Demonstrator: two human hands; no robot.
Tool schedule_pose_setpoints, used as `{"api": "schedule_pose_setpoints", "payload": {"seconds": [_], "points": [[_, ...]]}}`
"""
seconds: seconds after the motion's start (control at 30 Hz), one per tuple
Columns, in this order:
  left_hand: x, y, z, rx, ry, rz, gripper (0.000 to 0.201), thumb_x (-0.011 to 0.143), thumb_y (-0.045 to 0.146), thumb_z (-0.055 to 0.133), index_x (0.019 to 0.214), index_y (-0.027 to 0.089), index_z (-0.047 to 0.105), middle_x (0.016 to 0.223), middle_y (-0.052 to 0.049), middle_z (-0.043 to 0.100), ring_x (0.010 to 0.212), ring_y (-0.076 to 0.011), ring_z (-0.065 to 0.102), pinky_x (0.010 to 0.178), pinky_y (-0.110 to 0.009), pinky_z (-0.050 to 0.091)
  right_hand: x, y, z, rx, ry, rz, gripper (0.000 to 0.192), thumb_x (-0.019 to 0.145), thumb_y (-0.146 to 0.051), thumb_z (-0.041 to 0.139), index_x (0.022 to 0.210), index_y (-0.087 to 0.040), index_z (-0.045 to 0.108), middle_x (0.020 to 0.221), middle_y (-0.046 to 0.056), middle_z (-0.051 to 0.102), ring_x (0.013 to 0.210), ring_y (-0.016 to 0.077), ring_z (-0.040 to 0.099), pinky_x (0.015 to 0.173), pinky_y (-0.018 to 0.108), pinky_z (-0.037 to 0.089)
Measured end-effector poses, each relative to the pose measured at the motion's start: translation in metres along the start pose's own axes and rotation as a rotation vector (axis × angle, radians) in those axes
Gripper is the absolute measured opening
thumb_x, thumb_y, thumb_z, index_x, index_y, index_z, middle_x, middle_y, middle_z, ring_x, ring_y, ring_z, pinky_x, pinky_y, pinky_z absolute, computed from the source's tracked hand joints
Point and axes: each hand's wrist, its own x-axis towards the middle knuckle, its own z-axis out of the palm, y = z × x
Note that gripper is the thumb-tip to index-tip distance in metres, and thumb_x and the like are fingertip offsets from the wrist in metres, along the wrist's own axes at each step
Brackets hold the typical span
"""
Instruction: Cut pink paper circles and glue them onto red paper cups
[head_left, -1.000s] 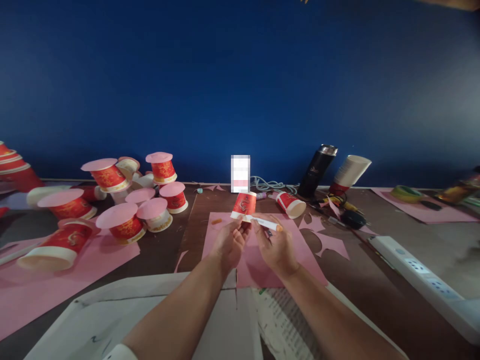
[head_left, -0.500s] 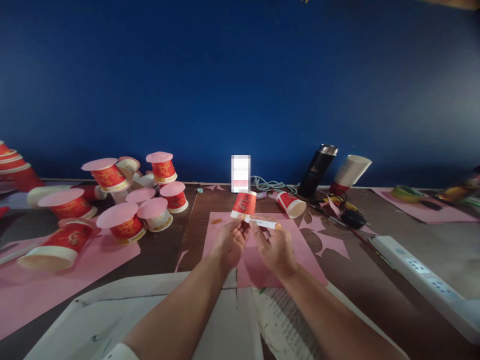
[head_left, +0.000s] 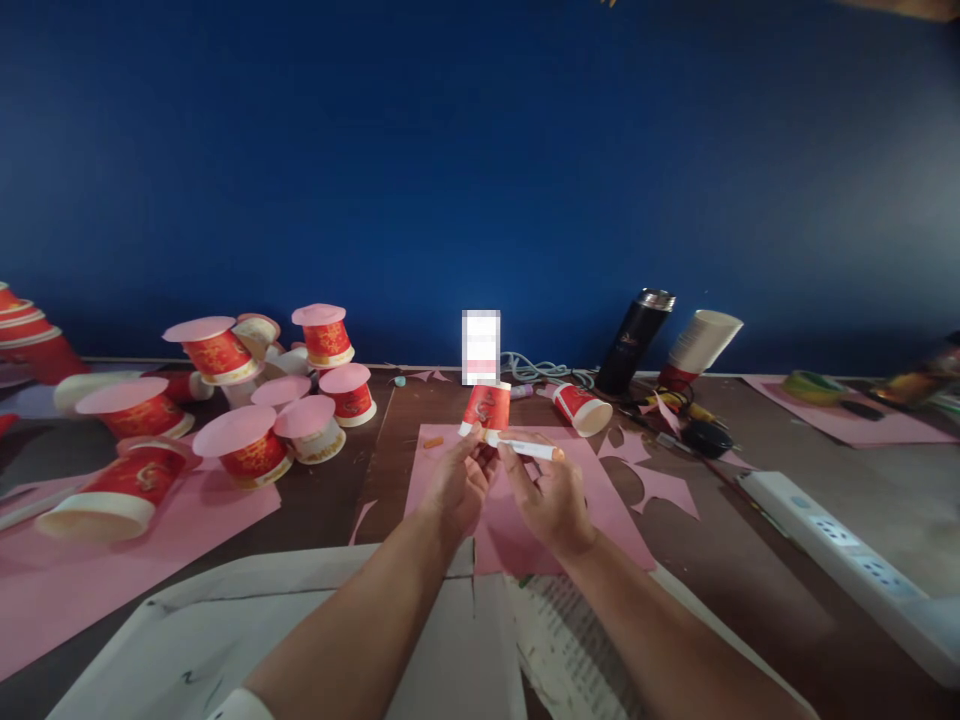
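Observation:
Thumb and fingers of my left hand point(head_left: 459, 485) pinch the white rim of a red paper cup point(head_left: 487, 405), which is turned with its mouth downward and slightly tilted. My right hand point(head_left: 556, 500) grips a white marker point(head_left: 531, 449) with an orange end; its left end is close to the cup's rim, and I cannot tell if it touches. Both hands are above a pink paper sheet point(head_left: 441, 495). Another red paper cup point(head_left: 582, 410) lies on its side beyond my right hand.
Several red cups topped with pink paper discs point(head_left: 236, 432) crowd the left. Pink paper scraps point(head_left: 667, 488) lie at right, near a black flask point(head_left: 636, 340), a tilted white cup point(head_left: 705, 342) and a power strip point(head_left: 832, 540). White cables point(head_left: 547, 371) run along the blue wall point(head_left: 480, 180).
The cup has shifted very slightly left, and my left thumb now rests higher on its rim. My right hand and the marker have hardly moved.

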Motion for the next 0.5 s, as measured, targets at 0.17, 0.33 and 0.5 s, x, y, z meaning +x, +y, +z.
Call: {"api": "schedule_pose_setpoints", "payload": {"seconds": [0.17,0.33,0.5], "points": [[-0.0055,0.0035,0.0031,0.021,-0.009,-0.001,0.012,0.083,0.016,0.061,0.094,0.012,0.064,0.082,-0.006,0.068,0.072,-0.0123,0.064,0.079,-0.025,0.052,0.0022,0.0029,-0.0032,-0.005,0.119,-0.043,0.017,0.091,-0.024,0.055,0.103,-0.019,0.067,0.101,0.008,0.072,0.097,0.0198,0.066,0.088,0.033,0.052],[-0.006,0.0024,0.0004,0.015,-0.006,0.011,0.01,0.084,0.016,0.06,0.092,0.013,0.064,0.08,-0.005,0.068,0.072,-0.0122,0.064,0.079,-0.025,0.052,0.0031,0.0063,-0.0032,-0.005,0.13,-0.052,0.018,0.091,-0.023,0.055,0.105,-0.021,0.066,0.102,0.006,0.072,0.097,0.0196,0.066,0.087,0.035,0.053],[-0.0024,0.0009,-0.0036,0.031,-0.004,0.006,0.014,0.08,0.017,0.064,0.094,0.014,0.065,0.085,-0.005,0.069,0.076,-0.0138,0.065,0.082,-0.027,0.052,0.0017,0.0084,-0.0007,-0.031,0.117,-0.07,0.018,0.091,-0.023,0.055,0.105,-0.022,0.066,0.101,0.005,0.072,0.096,0.0188,0.065,0.087,0.034,0.052]]}}
